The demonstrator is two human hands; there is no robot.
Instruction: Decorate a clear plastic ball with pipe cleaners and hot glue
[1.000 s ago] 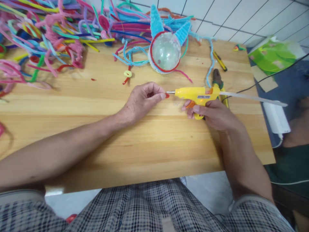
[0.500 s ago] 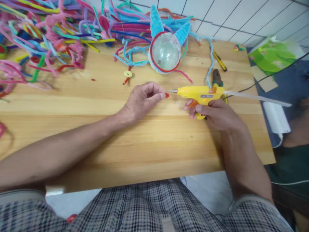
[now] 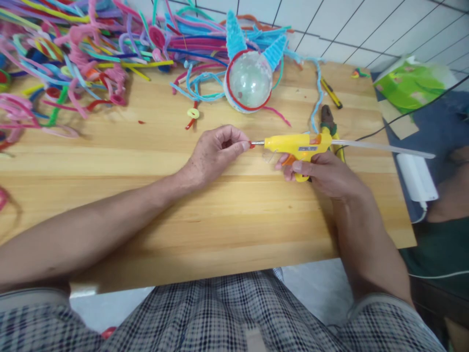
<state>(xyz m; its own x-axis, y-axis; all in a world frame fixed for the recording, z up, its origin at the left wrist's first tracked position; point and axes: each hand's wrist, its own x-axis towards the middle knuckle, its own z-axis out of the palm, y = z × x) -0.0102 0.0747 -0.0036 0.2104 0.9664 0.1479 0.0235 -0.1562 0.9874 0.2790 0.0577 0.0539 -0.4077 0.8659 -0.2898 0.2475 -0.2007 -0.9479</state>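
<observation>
My left hand point(image 3: 222, 152) is closed in a pinch on a small red piece point(image 3: 252, 144), mostly hidden by the fingertips; its exact kind is too small to make out. My right hand point(image 3: 322, 172) grips a yellow hot glue gun point(image 3: 293, 145), fingers around its orange trigger. The gun's metal nozzle points left and meets the red piece. A clear glue stick point(image 3: 384, 146) sticks out of its back. Beyond my hands stands a clear ball point(image 3: 250, 79) with a red rim and two fuzzy blue ear shapes point(image 3: 235, 34).
Many coloured pipe cleaners point(image 3: 84, 58) are heaped at the back left of the wooden table point(image 3: 205, 220). Pliers point(image 3: 329, 120) lie just behind the glue gun, near a yellow utility knife point(image 3: 331, 93). A black cable crosses at right, near a white box point(image 3: 417, 177) and another person's arm point(image 3: 452, 190).
My right hand has moved the glue gun slightly left, bringing its nozzle from just short of the red piece into contact with it. My left hand keeps its pinch.
</observation>
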